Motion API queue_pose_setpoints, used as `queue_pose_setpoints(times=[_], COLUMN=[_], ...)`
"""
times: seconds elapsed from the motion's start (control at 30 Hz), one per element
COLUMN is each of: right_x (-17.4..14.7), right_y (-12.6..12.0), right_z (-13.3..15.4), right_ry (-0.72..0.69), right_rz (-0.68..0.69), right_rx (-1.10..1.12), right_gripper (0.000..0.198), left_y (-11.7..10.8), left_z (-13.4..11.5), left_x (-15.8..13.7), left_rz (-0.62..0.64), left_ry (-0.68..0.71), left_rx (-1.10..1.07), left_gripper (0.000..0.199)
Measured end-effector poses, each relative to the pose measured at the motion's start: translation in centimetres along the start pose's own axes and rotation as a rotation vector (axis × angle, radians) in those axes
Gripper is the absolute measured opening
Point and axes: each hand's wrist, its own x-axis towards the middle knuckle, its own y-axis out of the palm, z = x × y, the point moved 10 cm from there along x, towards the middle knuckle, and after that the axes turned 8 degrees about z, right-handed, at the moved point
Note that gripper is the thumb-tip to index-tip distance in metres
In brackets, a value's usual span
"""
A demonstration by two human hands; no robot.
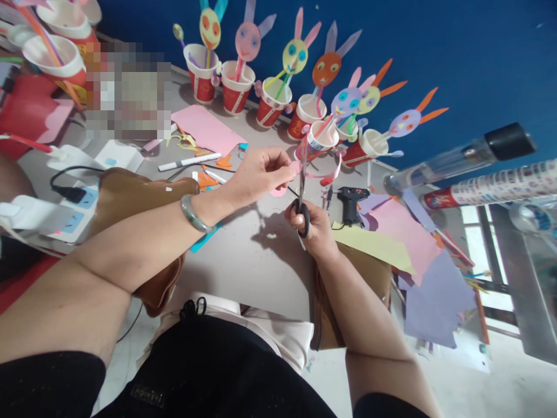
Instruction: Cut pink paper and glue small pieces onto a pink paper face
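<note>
Over the middle of the table, my left hand (256, 177) is closed on a small piece of pink paper (278, 191), pinched between thumb and fingertips. My right hand (317, 227) grips black-handled scissors (303, 217) by the finger loops. Their blades point up and away from me, right beside the pink paper. Whether the blades touch the paper I cannot tell. Just behind them stands a red and white paper cup (322, 137) with a pink strip near its side.
Several cups with paper rabbit heads (295, 56) line the blue wall. A black glue gun (351, 204) lies right, near purple paper (437, 305) and yellow paper (378, 244). Pink paper sheet (209, 129), a white marker (190, 162) and power plugs (78, 197) are at left. Brown cushioned pads (143, 194) edge the table.
</note>
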Motion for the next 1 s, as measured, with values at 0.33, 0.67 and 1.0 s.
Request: queue_pose_setpoints(times=[0.33,0.67,1.0], right_x=[-0.2,-0.6,-0.3], right_y=[0.2,-1.3,-3.0], right_z=[-0.2,-1.3,-1.5], right_ry=[0.048,-0.090,-0.069], right_rz=[-0.027,-0.169,-0.323], right_rx=[-0.027,0.051,0.227], right_gripper=[0.073,0.063,0.044], left_y=[-0.1,0.7,4.2], left_z=[0.2,0.2,2.0], left_x=[0.1,-0.2,-0.9], left_rz=[-0.010,0.049,0.455], left_ry=[-0.028,-0.100,-0.174], left_rx=[-0.016,-0.052,0.165], left_gripper=[0.025,0.028,0.022])
